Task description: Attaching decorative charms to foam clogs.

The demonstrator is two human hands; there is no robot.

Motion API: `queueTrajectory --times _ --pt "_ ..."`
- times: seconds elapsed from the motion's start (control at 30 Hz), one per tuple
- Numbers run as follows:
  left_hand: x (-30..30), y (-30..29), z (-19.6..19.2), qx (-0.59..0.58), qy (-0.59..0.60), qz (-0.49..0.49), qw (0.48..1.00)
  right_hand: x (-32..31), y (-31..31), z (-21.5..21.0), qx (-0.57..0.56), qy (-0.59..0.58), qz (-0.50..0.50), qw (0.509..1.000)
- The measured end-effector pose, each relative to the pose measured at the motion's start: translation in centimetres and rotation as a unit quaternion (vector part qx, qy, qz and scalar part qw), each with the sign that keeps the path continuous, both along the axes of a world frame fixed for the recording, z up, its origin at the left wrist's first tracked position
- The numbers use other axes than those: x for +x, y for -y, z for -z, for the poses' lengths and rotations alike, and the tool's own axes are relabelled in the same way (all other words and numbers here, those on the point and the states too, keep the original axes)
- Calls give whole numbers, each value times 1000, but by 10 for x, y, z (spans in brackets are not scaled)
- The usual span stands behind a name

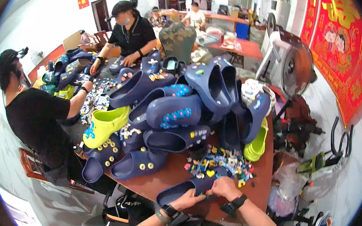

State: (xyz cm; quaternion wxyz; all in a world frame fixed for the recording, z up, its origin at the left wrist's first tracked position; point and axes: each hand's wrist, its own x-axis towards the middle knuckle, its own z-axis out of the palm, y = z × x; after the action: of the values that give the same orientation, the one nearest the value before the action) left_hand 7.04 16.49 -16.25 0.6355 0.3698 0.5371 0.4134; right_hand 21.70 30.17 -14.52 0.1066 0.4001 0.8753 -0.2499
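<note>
A navy foam clog (176, 194) lies at the table's near edge in front of me. My left hand (188, 199) grips its near side, fingers closed on the rim. At the clog's toe part my right hand (225, 188) is closed in a pinch. Whatever it pinches is too small to make out, though a reddish speck shows by the fingertips. A yellow heart charm (210, 173) sits near the toe. Just beyond spreads a heap of small colourful shoe charms (222, 163).
Navy clogs (173, 112) are piled across the table (261, 180), with lime clogs (107, 126) at either side. Two people, one at the left (38, 122) and one across (132, 33), handle clogs and charms. A large fan (296, 65) and bagged goods (285, 199) stand at the right.
</note>
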Motion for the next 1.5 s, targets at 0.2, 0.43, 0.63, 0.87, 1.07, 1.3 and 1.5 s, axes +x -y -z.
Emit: queueTrajectory --times 0.2,0.43,0.63,0.87,1.07,1.3,1.5 --pt "-2 -7 -6 77 -133 -34 988 14 21 -6 -45 -211 115 970" --pt "-2 -12 -3 24 -43 -71 996 48 31 27 6 -321 119 939" --pt "4 -3 -15 4 -57 -81 995 94 -1 32 93 -346 239 902" --pt "6 -7 -25 -37 -76 -90 992 77 -24 49 246 -300 56 920" --pt "2 -5 -20 -13 -59 -84 995 71 -12 39 259 -338 77 902" --pt "2 -7 -20 -15 -30 -72 997 41 18 25 297 -410 10 862" --pt "2 -9 -15 13 -43 -75 996 41 26 24 346 -347 -25 871"
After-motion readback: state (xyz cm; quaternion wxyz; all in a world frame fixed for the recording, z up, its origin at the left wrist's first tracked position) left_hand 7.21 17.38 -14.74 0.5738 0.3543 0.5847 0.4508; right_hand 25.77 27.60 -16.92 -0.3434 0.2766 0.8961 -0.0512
